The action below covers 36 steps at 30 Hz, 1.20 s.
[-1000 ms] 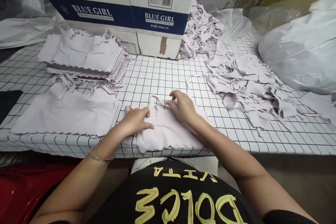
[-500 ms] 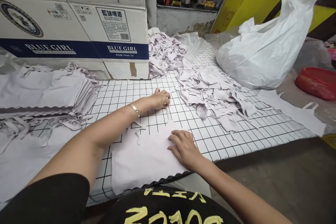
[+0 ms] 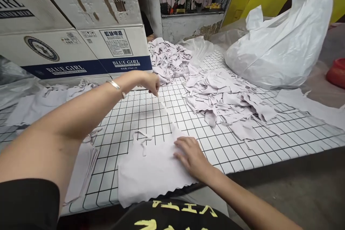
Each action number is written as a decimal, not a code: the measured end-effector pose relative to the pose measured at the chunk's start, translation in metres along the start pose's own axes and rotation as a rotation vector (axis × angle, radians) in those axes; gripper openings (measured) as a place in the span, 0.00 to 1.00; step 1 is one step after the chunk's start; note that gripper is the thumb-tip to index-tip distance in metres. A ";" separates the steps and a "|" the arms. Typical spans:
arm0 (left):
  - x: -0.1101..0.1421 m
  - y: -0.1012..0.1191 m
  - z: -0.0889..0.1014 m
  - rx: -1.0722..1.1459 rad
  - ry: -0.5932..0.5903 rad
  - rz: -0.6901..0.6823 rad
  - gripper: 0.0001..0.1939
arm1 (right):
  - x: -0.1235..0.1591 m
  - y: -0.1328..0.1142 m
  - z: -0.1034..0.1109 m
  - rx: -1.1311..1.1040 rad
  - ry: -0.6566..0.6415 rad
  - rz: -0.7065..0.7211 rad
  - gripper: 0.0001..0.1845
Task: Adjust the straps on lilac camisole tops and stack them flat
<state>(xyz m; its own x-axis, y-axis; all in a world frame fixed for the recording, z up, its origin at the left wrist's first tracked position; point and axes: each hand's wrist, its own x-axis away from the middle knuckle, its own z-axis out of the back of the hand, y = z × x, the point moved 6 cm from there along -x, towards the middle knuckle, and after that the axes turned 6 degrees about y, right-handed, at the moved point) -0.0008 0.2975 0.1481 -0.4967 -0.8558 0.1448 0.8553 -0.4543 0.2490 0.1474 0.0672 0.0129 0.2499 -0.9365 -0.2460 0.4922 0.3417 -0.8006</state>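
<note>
A pale lilac cloth piece [image 3: 151, 172] with a scalloped near edge lies flat at the table's front edge. My right hand [image 3: 190, 156] rests on its right part, fingers spread flat. My left hand [image 3: 151, 81] is raised above the table and pinches the end of the piece's thin strap [image 3: 167, 113], which runs taut down to the cloth. A second strap [image 3: 141, 138] lies looped on the left of the piece.
A heap of loose lilac pieces [image 3: 215, 97] covers the checked table [image 3: 129, 115] at the right. Stacks of flat pieces [image 3: 40, 100] lie at the left. Blue Girl cartons [image 3: 81, 43] stand behind. A white plastic bag [image 3: 283, 50] sits far right.
My left hand has lifted off the table with the strap, pulling it taut up and to the left. My right hand has stayed pressed on the cloth. The view has turned right.
</note>
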 end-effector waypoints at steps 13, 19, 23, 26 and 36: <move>0.091 0.079 -0.108 0.203 0.009 -0.355 0.27 | -0.041 -0.001 0.007 -1.310 -0.286 -0.741 0.11; 0.055 0.074 -0.135 0.374 0.256 -0.264 0.10 | -0.016 0.009 0.027 -1.047 -0.338 -0.703 0.13; 0.054 0.060 -0.137 0.326 0.202 -0.079 0.08 | 0.001 0.020 0.041 -0.724 -0.429 -0.668 0.20; 0.087 0.054 -0.134 0.233 0.243 0.035 0.08 | -0.007 0.031 0.053 -0.609 -0.303 -0.620 0.19; 0.172 0.074 -0.190 0.225 0.165 0.179 0.14 | -0.039 0.045 0.026 -0.808 -0.218 -0.700 0.21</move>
<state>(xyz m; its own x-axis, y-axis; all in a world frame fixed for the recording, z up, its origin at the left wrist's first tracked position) 0.0047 0.0701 0.0095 -0.2953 -0.9539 0.0528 0.8639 -0.2430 0.4412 0.1815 0.1212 0.0003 0.3095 -0.8418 0.4422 -0.0905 -0.4890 -0.8675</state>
